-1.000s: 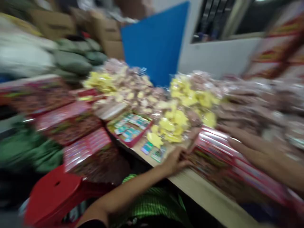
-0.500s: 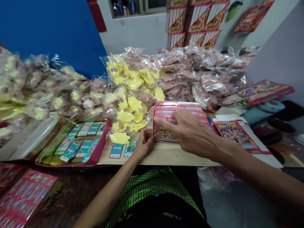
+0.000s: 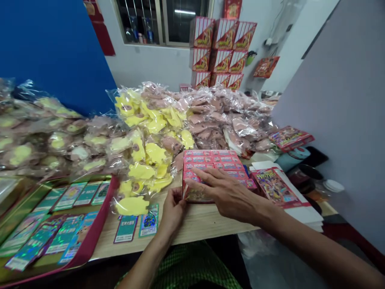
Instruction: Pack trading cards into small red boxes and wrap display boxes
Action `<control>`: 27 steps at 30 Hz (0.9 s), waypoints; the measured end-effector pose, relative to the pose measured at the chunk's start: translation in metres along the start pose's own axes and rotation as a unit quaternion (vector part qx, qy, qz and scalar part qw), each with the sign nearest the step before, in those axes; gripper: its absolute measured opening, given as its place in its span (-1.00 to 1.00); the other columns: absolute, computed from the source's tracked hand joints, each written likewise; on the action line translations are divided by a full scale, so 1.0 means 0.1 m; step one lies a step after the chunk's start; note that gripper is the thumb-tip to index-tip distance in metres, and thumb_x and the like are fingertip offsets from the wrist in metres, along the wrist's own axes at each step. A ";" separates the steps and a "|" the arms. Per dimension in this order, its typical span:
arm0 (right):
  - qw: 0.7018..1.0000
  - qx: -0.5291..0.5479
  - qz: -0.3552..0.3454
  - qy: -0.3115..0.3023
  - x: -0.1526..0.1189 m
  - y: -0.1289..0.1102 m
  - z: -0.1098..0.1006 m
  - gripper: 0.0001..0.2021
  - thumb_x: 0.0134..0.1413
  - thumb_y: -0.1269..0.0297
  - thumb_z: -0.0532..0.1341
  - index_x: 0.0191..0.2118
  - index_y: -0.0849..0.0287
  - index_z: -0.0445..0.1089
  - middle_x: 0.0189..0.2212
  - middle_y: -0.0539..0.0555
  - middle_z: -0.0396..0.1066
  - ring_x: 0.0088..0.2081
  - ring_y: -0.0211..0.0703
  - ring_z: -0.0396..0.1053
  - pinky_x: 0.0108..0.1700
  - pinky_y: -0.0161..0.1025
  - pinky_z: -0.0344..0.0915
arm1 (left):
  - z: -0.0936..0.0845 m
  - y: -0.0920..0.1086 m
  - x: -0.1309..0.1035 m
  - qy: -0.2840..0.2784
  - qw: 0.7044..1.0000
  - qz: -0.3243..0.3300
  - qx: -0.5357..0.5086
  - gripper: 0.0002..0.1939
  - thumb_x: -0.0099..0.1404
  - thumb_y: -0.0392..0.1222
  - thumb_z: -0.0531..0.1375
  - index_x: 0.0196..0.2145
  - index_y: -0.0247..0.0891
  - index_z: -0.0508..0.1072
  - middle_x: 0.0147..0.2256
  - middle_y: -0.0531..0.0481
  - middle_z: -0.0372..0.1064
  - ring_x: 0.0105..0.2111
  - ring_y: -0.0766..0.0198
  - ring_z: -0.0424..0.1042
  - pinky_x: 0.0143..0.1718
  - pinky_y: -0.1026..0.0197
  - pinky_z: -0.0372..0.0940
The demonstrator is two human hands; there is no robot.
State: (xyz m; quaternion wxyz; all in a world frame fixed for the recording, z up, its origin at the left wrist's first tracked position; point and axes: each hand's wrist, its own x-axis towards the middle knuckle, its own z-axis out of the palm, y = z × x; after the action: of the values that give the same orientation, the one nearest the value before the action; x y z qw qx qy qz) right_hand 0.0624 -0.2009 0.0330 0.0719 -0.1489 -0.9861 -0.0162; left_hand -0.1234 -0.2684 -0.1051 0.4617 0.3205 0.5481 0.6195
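Note:
A red box (image 3: 212, 160) packed with rows of small red and pink boxes sits on the wooden table in front of me. My left hand (image 3: 174, 208) grips the box's lower left corner, fingers curled against its side. Over the front of the same box lies my right hand (image 3: 224, 192), its fingers spread and the fingertips near the front left edge. The hand covers part of the box's front. Two cards, one teal (image 3: 126, 228) and one holographic (image 3: 149, 220), lie on the table left of my left hand.
A pink-rimmed tray (image 3: 104, 224) of cards stands at the left. Behind lie bagged yellow shapes (image 3: 155, 154) and heaped bagged pink ones (image 3: 210, 116). Flattened printed cartons (image 3: 276, 186) are at the right. Stacked red boxes (image 3: 225, 40) stand at the back.
The view has shifted, so the box and hands appear lower. My right hand's fingers have moved down from the box top toward its front left edge. My left hand stays at the corner.

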 end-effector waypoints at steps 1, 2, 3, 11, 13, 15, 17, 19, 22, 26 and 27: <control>1.000 0.000 -0.001 -0.004 0.02 -0.01 0.06 -0.08 -0.08 0.69 0.06 0.46 0.12 0.07 0.43 0.23 0.05 0.36 0.19 0.10 0.27 0.14 0.23 | 0.01 -0.01 0.01 0.005 1.000 -0.009 -0.010 -0.65 -0.10 -0.30 0.19 -0.26 -0.22 0.41 -0.29 0.01 0.48 -0.26 0.16 0.45 -0.16 0.15 0.34; 1.000 -0.004 0.000 -0.006 0.04 -0.04 0.12 -0.11 -0.06 0.68 0.07 0.46 0.12 0.08 0.45 0.23 0.02 0.40 0.20 0.05 0.28 0.14 0.23 | 0.01 -0.01 0.01 0.005 1.000 -0.015 -0.017 -0.63 -0.11 -0.31 0.19 -0.25 -0.22 0.42 -0.30 0.02 0.49 -0.26 0.16 0.45 -0.15 0.15 0.34; 1.000 -0.010 0.005 -0.004 0.06 -0.07 0.18 -0.14 -0.02 0.66 0.09 0.45 0.13 0.09 0.47 0.24 -0.02 0.44 0.21 -0.02 0.30 0.15 0.21 | 0.01 -0.01 0.01 0.001 0.999 -0.022 -0.023 -0.61 -0.11 -0.32 0.20 -0.24 -0.22 0.42 -0.30 0.02 0.50 -0.25 0.16 0.45 -0.14 0.15 0.34; 0.973 0.178 0.141 0.038 -0.17 0.17 -0.22 -0.40 0.54 0.13 -0.12 0.55 0.12 -0.24 0.51 0.14 -0.15 0.50 -0.02 -0.18 0.48 0.09 -0.06 | -0.26 0.48 -0.01 0.009 0.993 0.016 0.117 -0.55 0.05 -0.12 0.31 -0.07 -0.24 0.47 -0.13 -0.10 0.51 -0.10 0.07 0.46 -0.02 0.07 0.36; 0.970 0.166 0.171 0.054 -0.40 0.35 -0.34 -0.32 0.52 -0.03 -0.05 0.55 0.02 -0.32 0.54 0.10 -0.28 0.52 0.10 -0.31 0.48 0.24 -0.16 | -0.29 0.76 0.06 0.029 0.971 0.115 0.208 -0.57 0.21 -0.01 0.27 0.00 -0.22 0.45 -0.03 -0.14 0.48 -0.02 0.05 0.45 0.04 0.03 0.36; 0.979 0.130 0.155 0.004 -0.57 0.47 -0.31 -0.25 0.46 -0.12 0.06 0.55 0.01 -0.24 0.54 0.16 -0.33 0.51 0.27 -0.37 0.44 0.40 -0.21 | -0.24 1.00 0.17 -0.021 0.929 0.221 0.296 -0.58 0.33 0.06 0.22 0.04 -0.21 0.47 0.05 -0.17 0.45 0.07 0.00 0.43 0.17 -0.07 0.30; 0.985 0.077 0.150 -0.043 -0.64 0.54 -0.16 -0.25 0.41 -0.11 0.14 0.53 0.05 -0.11 0.53 0.25 -0.28 0.50 0.39 -0.38 0.39 0.51 -0.20 | -0.12 1.15 0.33 -0.114 0.877 0.305 0.353 -0.51 0.34 0.13 0.24 0.11 -0.19 0.47 0.20 -0.20 0.38 0.26 -0.12 0.28 0.36 -0.22 0.08; 0.984 0.035 0.170 -0.051 -0.63 0.59 0.01 -0.25 0.38 -0.05 0.18 0.51 0.08 -0.06 0.51 0.31 -0.24 0.49 0.43 -0.36 0.37 0.53 -0.16 | 0.03 1.19 0.50 -0.196 0.846 0.324 0.376 -0.38 0.26 0.22 0.32 0.16 -0.16 0.46 0.33 -0.20 0.25 0.42 -0.27 0.01 0.43 -0.36 -0.17; 0.982 0.041 0.182 -0.024 -0.58 0.67 0.15 -0.22 0.32 -0.08 0.23 0.49 0.13 0.00 0.50 0.35 -0.21 0.49 0.45 -0.31 0.38 0.48 -0.13 | 0.20 1.13 0.71 -0.248 0.841 0.270 0.398 -0.30 0.21 0.31 0.35 0.17 -0.14 0.47 0.38 -0.19 0.19 0.46 -0.40 -0.16 0.41 -0.49 -0.32; 0.939 0.235 0.232 0.094 -0.60 0.72 0.18 -0.26 0.36 -0.21 0.09 0.48 0.06 0.02 0.50 0.18 -0.10 0.50 0.30 -0.22 0.41 0.39 -0.06 | 0.22 1.02 0.78 -0.249 0.856 0.277 0.357 -0.36 0.26 0.32 0.30 0.12 -0.15 0.50 0.34 -0.16 0.26 0.43 -0.26 -0.01 0.46 -0.34 -0.29; 0.899 0.305 0.276 0.149 -0.62 0.71 0.19 -0.30 0.40 -0.20 -0.01 0.49 0.01 -0.01 0.49 0.12 -0.06 0.50 0.21 -0.18 0.41 0.34 -0.01 | 0.20 0.99 0.75 -0.232 0.875 0.283 0.317 -0.37 0.27 0.32 0.29 0.13 -0.15 0.49 0.32 -0.15 0.29 0.42 -0.20 0.04 0.47 -0.28 -0.24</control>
State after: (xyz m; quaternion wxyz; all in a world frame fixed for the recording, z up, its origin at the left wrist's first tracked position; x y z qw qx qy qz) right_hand 0.1393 -0.1502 0.0055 0.2612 -0.3816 -0.8400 0.2837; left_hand -0.1545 -0.1889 -0.0130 0.2546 0.7251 0.4784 0.4248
